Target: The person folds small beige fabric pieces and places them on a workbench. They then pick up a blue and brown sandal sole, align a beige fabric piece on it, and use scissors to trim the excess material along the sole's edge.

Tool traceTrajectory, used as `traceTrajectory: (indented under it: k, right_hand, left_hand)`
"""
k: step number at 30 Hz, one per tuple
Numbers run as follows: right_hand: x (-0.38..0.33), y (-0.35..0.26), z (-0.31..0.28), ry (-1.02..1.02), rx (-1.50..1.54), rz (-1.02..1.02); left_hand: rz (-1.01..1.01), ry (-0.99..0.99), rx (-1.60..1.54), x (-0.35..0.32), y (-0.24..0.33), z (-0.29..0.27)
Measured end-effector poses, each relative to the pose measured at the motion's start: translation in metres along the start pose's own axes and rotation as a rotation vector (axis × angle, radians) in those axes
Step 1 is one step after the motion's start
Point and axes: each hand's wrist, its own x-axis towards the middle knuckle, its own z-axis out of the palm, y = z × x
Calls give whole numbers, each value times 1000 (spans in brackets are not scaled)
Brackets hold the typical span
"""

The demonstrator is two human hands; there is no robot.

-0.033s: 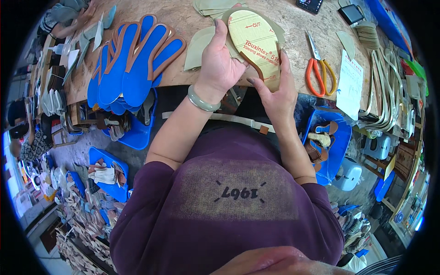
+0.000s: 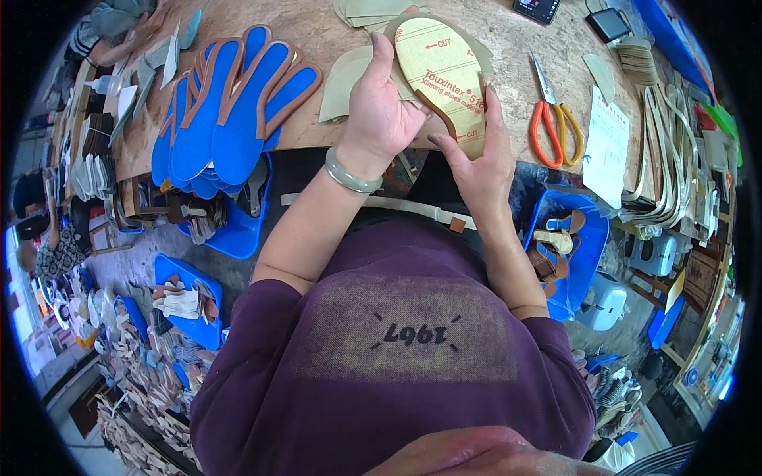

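Observation:
Between my two hands is an insole with a pale yellow, red-printed face turned up, above the near edge of the workbench. A brown edging strip curves along its near left rim. My left hand, a pale green bangle on its wrist, grips the insole's left side, thumb pointing up and fingertips at the strip. My right hand holds the right side and near end, its thumb by the strip's lower end and fingers partly hidden behind. Pale green sheet pieces lie beneath and beside the insole.
Blue insoles with brown edging are fanned out at left on the workbench. Scissors with orange and yellow handles lie at right, near a paper sheet and hanging strips. Blue bins stand below. Another person's arm shows far left.

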Motion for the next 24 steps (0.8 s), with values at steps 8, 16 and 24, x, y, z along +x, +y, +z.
traceTrajectory:
  k: [8,16,24]
  right_hand:
    - [1,2,1,-3,32,-2]
    - [1,5,3,32,-39,-100]
    - [2,1,2,-28,-75,-90]
  left_hand:
    - [10,-6,-1,0,0,0]
    - [21,-5,158,0,-1,-8]
    - [7,95,79,2,-2,-23]
